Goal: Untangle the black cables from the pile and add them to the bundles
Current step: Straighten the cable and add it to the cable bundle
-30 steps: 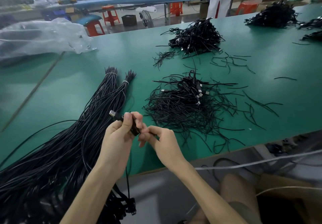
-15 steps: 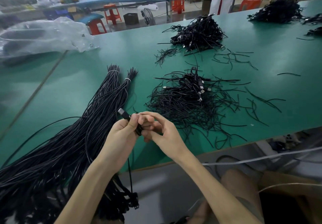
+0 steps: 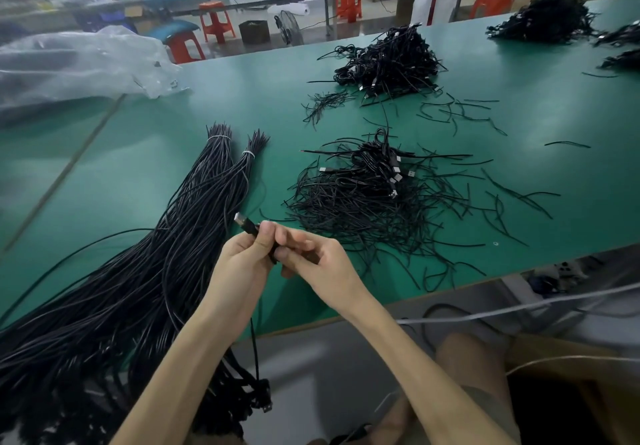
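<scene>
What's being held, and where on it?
A cable: left hand grips it just behind the plug, right hand pinches it right below.

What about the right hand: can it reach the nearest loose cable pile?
Probably yes: the pile lies just beyond the right hand, nothing between, but that hand seems to pinch the cable.

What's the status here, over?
Left hand grips a cable by its plug. Right hand pinches the same cable. Pile ahead, bundles at left; nothing blocking.
</scene>
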The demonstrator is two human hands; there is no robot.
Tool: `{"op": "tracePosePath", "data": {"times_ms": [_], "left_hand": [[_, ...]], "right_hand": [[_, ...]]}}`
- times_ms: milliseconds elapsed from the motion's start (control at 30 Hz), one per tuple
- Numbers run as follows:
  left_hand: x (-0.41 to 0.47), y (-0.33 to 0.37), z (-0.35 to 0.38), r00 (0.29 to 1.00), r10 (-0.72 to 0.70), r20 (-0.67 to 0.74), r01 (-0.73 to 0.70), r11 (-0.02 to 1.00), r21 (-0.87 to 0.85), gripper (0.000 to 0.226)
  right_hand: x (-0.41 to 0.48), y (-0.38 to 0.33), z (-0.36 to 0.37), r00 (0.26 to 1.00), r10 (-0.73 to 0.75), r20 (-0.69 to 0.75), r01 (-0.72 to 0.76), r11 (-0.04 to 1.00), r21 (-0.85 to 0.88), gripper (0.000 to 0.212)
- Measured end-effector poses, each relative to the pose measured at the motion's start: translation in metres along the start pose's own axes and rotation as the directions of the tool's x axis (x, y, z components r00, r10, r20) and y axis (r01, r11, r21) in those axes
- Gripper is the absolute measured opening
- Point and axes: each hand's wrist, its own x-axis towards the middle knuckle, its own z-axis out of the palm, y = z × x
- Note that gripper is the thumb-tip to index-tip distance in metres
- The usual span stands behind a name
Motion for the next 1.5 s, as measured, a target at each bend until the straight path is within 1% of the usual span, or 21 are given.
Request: {"op": "tracePosePath", "data": {"times_ms": [67, 100, 167, 233, 333, 400, 433, 500, 533, 600, 667, 733, 800, 833, 900, 967, 1067, 1200, 1367, 1500], "left_hand": [[0.001, 0.003, 0.000, 0.998, 0.007, 0.065, -0.008, 1.000, 0.014, 0.034], [0.001, 0.004, -0.002, 0.996, -0.001, 0.088, -0.001, 1.000, 0.024, 0.034], [0.001, 0.005, -0.007, 0.994, -0.020, 0.110, 0.017, 0.999, 0.028, 0.034], [0.002, 0.004, -0.009, 0.995, -0.025, 0.101, 0.023, 1.000, 0.014, 0.034], [0.002, 0.000, -0.007, 0.993, -0.024, 0.115, 0.027, 0.999, -0.021, 0.035], [0.003, -0.002, -0.005, 0.988, -0.050, 0.147, 0.050, 0.999, 0.002, 0.037], [0.004, -0.003, -0.006, 0.984, -0.070, 0.162, 0.067, 0.997, 0.026, 0.040], [0.005, -0.002, -0.010, 0.977, -0.108, 0.182, 0.094, 0.992, 0.082, 0.047], [0.005, -0.001, -0.012, 0.974, -0.123, 0.190, 0.102, 0.988, 0.114, 0.045], [0.006, 0.002, -0.014, 0.971, -0.142, 0.193, 0.101, 0.973, 0.206, 0.037], [0.005, 0.005, -0.014, 0.975, -0.119, 0.185, 0.045, 0.931, 0.361, 0.033], [0.005, 0.006, -0.014, 0.977, -0.076, 0.199, -0.040, 0.853, 0.521, 0.030], [0.005, 0.007, -0.016, 0.966, -0.078, 0.245, -0.089, 0.791, 0.605, 0.030], [0.005, 0.007, -0.016, 0.960, -0.090, 0.266, -0.097, 0.783, 0.615, 0.029], [0.006, 0.009, -0.016, 0.948, -0.116, 0.296, -0.086, 0.803, 0.590, 0.028], [0.007, 0.011, -0.016, 0.940, -0.132, 0.313, -0.066, 0.833, 0.549, 0.027], [0.009, 0.012, -0.018, 0.935, -0.147, 0.323, -0.038, 0.863, 0.503, 0.028], [0.011, 0.009, -0.022, 0.930, -0.190, 0.314, 0.039, 0.902, 0.430, 0.028], [0.009, 0.004, -0.022, 0.937, -0.172, 0.303, 0.033, 0.910, 0.413, 0.029], [0.007, 0.002, -0.018, 0.950, -0.169, 0.262, 0.050, 0.913, 0.406, 0.030]], "right_hand": [[0.000, -0.001, -0.001, 1.000, 0.014, -0.004, -0.014, 0.997, 0.073, 0.029], [0.000, -0.002, -0.002, 1.000, 0.018, 0.000, -0.018, 0.997, 0.081, 0.028], [-0.001, -0.004, -0.002, 1.000, 0.020, 0.023, -0.021, 0.998, 0.055, 0.028], [-0.002, -0.006, 0.001, 0.999, 0.025, 0.043, -0.026, 1.000, 0.012, 0.028], [0.001, -0.005, 0.001, 1.000, 0.003, -0.008, -0.003, 1.000, -0.024, 0.028], [0.001, -0.004, -0.001, 1.000, 0.015, -0.007, -0.015, 1.000, 0.005, 0.035], [0.001, -0.005, -0.003, 0.999, 0.037, 0.006, -0.037, 0.999, 0.017, 0.041], [0.001, -0.003, -0.005, 0.999, 0.048, 0.006, -0.048, 0.998, -0.035, 0.042], [0.000, -0.003, -0.006, 0.999, 0.041, -0.007, -0.042, 0.996, -0.073, 0.040], [-0.001, -0.003, -0.006, 0.999, 0.036, -0.029, -0.039, 0.995, -0.090, 0.038], [-0.002, -0.003, -0.005, 0.999, 0.020, -0.036, -0.024, 0.994, -0.103, 0.039], [-0.002, -0.003, -0.005, 0.999, -0.003, -0.033, -0.001, 0.992, -0.129, 0.041], [-0.003, -0.004, -0.007, 1.000, 0.001, -0.014, -0.002, 0.996, -0.087, 0.040], [-0.002, -0.004, -0.008, 1.000, 0.011, -0.004, -0.011, 0.999, -0.050, 0.038], [-0.002, -0.004, -0.009, 1.000, 0.020, 0.005, -0.020, 1.000, -0.001, 0.037], [-0.001, -0.004, -0.010, 1.000, 0.018, 0.002, -0.018, 1.000, 0.008, 0.036], [-0.001, -0.005, -0.011, 1.000, 0.016, 0.000, -0.016, 1.000, 0.007, 0.033], [-0.001, -0.005, -0.011, 0.999, 0.033, -0.008, -0.033, 0.999, -0.023, 0.029], [-0.001, -0.005, -0.010, 0.999, 0.042, -0.014, -0.042, 0.997, -0.060, 0.029], [0.000, -0.003, -0.010, 0.998, 0.049, -0.040, -0.051, 0.997, -0.054, 0.030]]}}
